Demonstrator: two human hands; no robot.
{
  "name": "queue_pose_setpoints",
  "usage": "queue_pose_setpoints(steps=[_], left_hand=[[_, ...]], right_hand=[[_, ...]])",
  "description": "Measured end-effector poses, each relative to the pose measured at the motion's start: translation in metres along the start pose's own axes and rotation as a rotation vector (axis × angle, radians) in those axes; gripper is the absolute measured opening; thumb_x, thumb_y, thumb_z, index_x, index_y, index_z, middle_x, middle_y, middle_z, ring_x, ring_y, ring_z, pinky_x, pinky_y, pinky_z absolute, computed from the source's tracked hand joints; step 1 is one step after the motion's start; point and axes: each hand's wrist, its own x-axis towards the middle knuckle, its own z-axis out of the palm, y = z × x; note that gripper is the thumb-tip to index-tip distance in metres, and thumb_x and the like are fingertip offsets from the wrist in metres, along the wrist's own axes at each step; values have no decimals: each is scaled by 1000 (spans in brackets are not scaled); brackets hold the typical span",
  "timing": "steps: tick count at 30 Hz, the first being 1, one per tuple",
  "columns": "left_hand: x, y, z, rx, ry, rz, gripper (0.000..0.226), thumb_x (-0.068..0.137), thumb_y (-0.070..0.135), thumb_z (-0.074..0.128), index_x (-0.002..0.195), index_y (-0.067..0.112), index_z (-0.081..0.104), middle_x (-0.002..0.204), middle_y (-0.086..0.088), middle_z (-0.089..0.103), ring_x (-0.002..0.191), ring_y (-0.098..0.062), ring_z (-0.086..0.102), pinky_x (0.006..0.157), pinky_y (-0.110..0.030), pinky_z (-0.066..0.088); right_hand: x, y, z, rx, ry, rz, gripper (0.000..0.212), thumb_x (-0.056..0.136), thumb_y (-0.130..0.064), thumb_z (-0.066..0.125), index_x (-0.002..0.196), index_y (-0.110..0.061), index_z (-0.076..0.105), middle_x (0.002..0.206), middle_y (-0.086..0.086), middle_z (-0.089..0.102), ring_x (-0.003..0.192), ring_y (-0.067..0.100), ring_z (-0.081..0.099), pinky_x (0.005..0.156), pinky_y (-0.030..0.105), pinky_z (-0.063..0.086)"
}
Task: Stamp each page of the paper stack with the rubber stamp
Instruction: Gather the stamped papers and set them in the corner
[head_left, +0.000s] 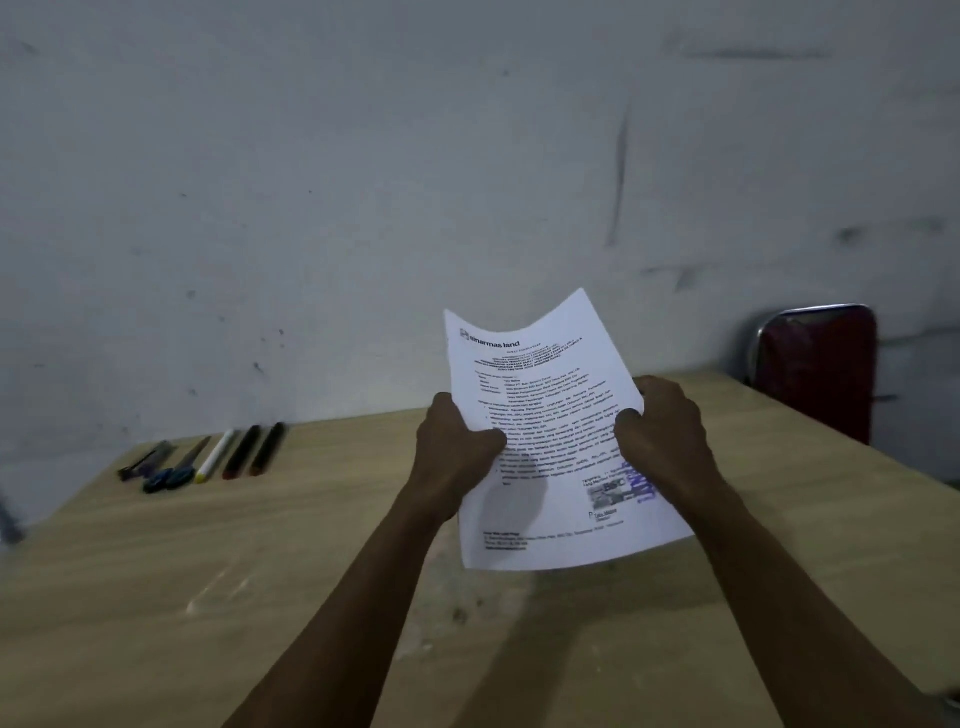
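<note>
I hold a white printed paper stack (545, 405) up above the wooden table (208, 597), tilted and slightly curled. Its top page carries a letterhead, black text and a blue-purple stamp mark near the lower right corner. My left hand (452, 447) grips the left edge of the paper with the thumb on top. Gripping the right edge is my right hand (665, 431), which partly covers the stamp mark. No rubber stamp is in view.
Several pens and markers (239, 452) lie in a row at the table's far left, with blue-handled scissors (169, 475) among them. A dark red chair (821, 364) stands at the table's far right, against the grey wall.
</note>
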Motion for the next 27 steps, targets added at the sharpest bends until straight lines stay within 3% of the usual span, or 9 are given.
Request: queue_pose_setpoints(steps=[3,7,11,16,27], left_hand=[[17,8,35,0,-44,-21,63,47,38,61,104,11,61,98,0,69,85,-19,67,61,-31,56],[43,14,91,-27,-96,-43,45,57,23,59,98,4,60,93,-5,69,80,-18,64,44,-14,39],[72,15,147,-46,-135,-104,35,70,12,64,103,3,56,92,-4,64,78,-16,61,45,-17,39],[101,2,204,-13,-174,-190,52,63,19,61,111,2,54,102,-8,65,81,-16,62,35,-13,35],[160,-30,317,87,-162,-297,50,76,14,66,119,2,42,112,-8,60,93,-23,61,56,-26,46]], right_hand=[[17,14,-18,-94,21,45,28,94,-15,51,122,-14,53,117,6,62,85,19,54,64,29,38],[49,47,-39,-172,24,152,33,91,-16,51,124,-18,49,119,8,58,89,22,49,74,33,37],[84,88,-49,-231,24,228,33,89,-19,52,121,-21,50,118,8,58,94,27,53,78,34,38],[123,135,-52,-307,-3,270,32,87,-16,53,119,-17,51,114,7,58,97,28,56,79,35,42],[207,240,-47,-396,-62,346,28,87,-17,53,114,-13,49,112,8,58,98,29,58,80,36,48]])
